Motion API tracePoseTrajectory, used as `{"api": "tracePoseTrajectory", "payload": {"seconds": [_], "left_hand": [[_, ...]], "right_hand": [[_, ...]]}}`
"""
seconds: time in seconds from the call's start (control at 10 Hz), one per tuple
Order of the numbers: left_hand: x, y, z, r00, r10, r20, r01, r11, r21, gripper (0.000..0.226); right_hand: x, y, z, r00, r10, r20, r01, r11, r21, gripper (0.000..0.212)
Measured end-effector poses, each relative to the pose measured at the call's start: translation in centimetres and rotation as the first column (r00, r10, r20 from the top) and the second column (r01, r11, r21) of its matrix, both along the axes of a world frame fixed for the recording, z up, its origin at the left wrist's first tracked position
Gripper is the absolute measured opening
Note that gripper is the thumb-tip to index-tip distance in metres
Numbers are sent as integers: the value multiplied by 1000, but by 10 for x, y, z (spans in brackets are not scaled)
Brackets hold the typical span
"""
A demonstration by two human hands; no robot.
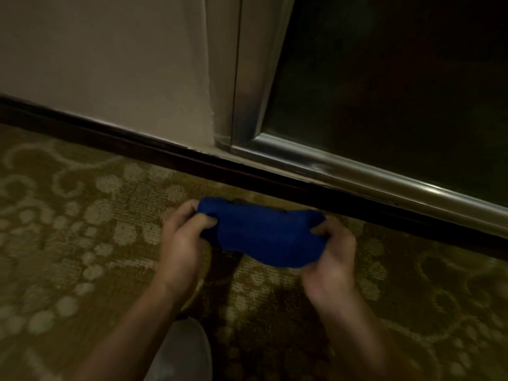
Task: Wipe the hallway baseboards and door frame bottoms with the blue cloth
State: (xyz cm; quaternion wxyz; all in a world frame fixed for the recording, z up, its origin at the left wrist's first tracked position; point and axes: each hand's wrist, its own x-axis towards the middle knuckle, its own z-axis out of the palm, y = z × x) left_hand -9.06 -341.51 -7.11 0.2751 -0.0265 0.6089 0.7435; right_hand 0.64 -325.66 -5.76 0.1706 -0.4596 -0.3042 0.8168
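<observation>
A blue cloth is stretched between both hands, a little above the carpet and just in front of the dark baseboard. My left hand grips its left end with curled fingers. My right hand pinches the right end. The baseboard runs diagonally from upper left to lower right. Behind it a shiny metal door frame borders a dark panel, its bottom corner meeting the beige wall. The frame is blurred.
Patterned olive and cream carpet covers the floor. A grey trouser leg or knee shows at the bottom between my forearms. The vertical metal jamb rises beside the wall edge.
</observation>
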Motion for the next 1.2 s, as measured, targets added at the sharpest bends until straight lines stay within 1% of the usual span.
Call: {"api": "tracePoseTrajectory", "payload": {"seconds": [0.1, 0.2, 0.3, 0.4, 0.5, 0.6, 0.7, 0.8, 0.9, 1.0, 1.1, 1.2], "left_hand": [[8, -6, -13, 995, -98, -10, 98, 994, -40, 11], [14, -11, -28, 974, -155, 164, 181, 970, -162, 31], [27, -22, -37, 958, -234, 163, 280, 882, -378, 36], [34, -32, -40, 942, -317, 109, 326, 792, -516, 36], [27, -30, -40, 906, -420, 57, 355, 680, -642, 25], [25, -28, -39, 892, -450, 32, 357, 661, -660, 15], [31, -35, -42, 883, -470, -18, 346, 674, -653, 10], [31, -38, -49, 873, -485, -41, 337, 664, -667, 11], [34, -37, -49, 846, -522, -108, 305, 640, -706, 18], [34, -33, -46, 815, -562, -138, 280, 592, -756, 27], [32, -17, -28, 839, -534, 103, 375, 432, -821, 31], [38, -10, 8, 905, -326, 274, 400, 432, -808, 24]], "right_hand": [[13, -5, -8, 998, -53, 19, 50, 989, 138, 9], [30, -20, -34, 936, -87, 340, 49, 992, 119, 30], [45, -31, -44, 870, -56, 490, 24, 997, 70, 36], [50, -46, -37, 823, 11, 568, -68, 995, 78, 52], [50, -58, -36, 803, 137, 580, -294, 938, 186, 56], [47, -58, -43, 770, 203, 605, -389, 901, 193, 56], [47, -56, -54, 693, 208, 691, -484, 844, 232, 54], [49, -62, -64, 656, 217, 723, -518, 826, 221, 57], [49, -61, -59, 682, 225, 696, -492, 845, 210, 55], [44, -47, -44, 656, 282, 700, -507, 852, 131, 51], [53, -26, -14, 502, 385, 775, -687, 722, 87, 42], [56, -20, 25, 396, 337, 854, -778, 617, 117, 36]]}}
